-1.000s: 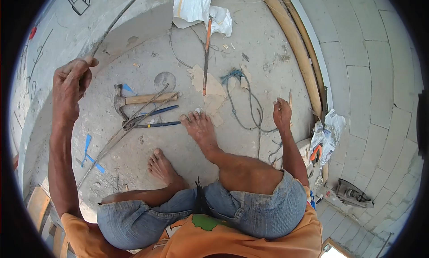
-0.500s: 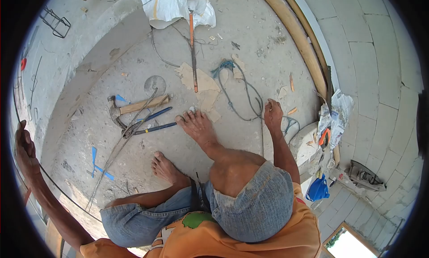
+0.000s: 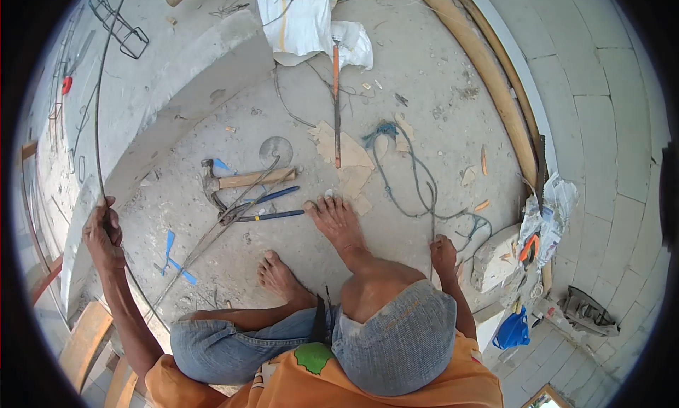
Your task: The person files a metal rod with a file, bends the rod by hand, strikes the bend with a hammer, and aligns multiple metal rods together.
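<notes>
My left hand (image 3: 104, 235) is closed round a long thin dark steel rod (image 3: 99, 118), which runs up past the concrete ledge and down beside my forearm. On the right, my right hand (image 3: 443, 256) has its fingers curled in; what they hold, if anything, is hidden. Beside it lies a looped grey-green rope (image 3: 417, 164) with a frayed blue end. In front of my feet, a claw hammer (image 3: 254, 178) rests by blue-handled pincers (image 3: 265, 216). Bent thin rods (image 3: 205, 242) cross the pincers, their ends reaching a round grey disc (image 3: 276, 148).
A concrete ledge (image 3: 170, 118) curves along the left. White sacks (image 3: 297, 26) and an orange-and-dark bar (image 3: 337, 104) lie ahead. Bamboo poles (image 3: 488, 76) line the right wall, near a saw (image 3: 529, 247). Blue strips (image 3: 170, 256) and torn cardboard (image 3: 346, 160) litter the floor.
My left hand has come inward to the right and lower, with the rod now rising upright above it. My right hand has drawn back toward my knee. The camera view has shifted.
</notes>
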Motion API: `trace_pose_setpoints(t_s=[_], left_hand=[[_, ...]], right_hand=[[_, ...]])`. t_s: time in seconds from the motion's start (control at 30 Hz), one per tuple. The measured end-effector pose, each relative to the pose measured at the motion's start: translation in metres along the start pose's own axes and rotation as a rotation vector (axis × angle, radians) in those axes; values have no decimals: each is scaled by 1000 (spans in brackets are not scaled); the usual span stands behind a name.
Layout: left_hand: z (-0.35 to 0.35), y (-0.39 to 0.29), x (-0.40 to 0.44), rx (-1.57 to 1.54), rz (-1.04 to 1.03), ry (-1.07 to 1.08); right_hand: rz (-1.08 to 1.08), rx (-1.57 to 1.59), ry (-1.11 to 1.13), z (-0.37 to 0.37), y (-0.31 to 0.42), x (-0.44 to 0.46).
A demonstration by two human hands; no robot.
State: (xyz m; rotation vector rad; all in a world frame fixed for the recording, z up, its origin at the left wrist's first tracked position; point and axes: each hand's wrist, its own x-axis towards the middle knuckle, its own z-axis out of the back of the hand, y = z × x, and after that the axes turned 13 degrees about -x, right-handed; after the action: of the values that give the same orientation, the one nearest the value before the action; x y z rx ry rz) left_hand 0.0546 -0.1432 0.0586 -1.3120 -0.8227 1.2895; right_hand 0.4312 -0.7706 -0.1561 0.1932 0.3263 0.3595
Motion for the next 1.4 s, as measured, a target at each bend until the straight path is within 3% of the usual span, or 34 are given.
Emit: trace_pose_setpoints(t_s=[0.23,0.37,0.5,0.6,0.63,0.8,0.9,1.1,1.17,1.4], left_hand=[[-31,-43,-70,-158,104,47],[-4,-62,-82,-158,23,-19],[42,-35,-51,-30,-110,-113],[66,-16,-19,135,-230,-144],[78,-6,-1,101,-180,-169],[116,32,58,153,-164,-161],[134,64,91,185,-277,-275],[126,83,94,266,-160,-231],[112,82,83,294,-220,-175],[74,89,77,253,-180,-264]], right_hand=[[109,-119,-55,-3,54,29],[206,-131,-154,14,79,66],[410,-98,-277,28,151,108],[473,-139,-274,37,187,113],[440,-160,-210,41,196,110],[415,-128,-191,30,175,96],[349,-200,-227,25,136,84],[146,-216,-122,30,79,68],[187,-220,-167,26,76,69],[429,-158,94,-20,146,61]])
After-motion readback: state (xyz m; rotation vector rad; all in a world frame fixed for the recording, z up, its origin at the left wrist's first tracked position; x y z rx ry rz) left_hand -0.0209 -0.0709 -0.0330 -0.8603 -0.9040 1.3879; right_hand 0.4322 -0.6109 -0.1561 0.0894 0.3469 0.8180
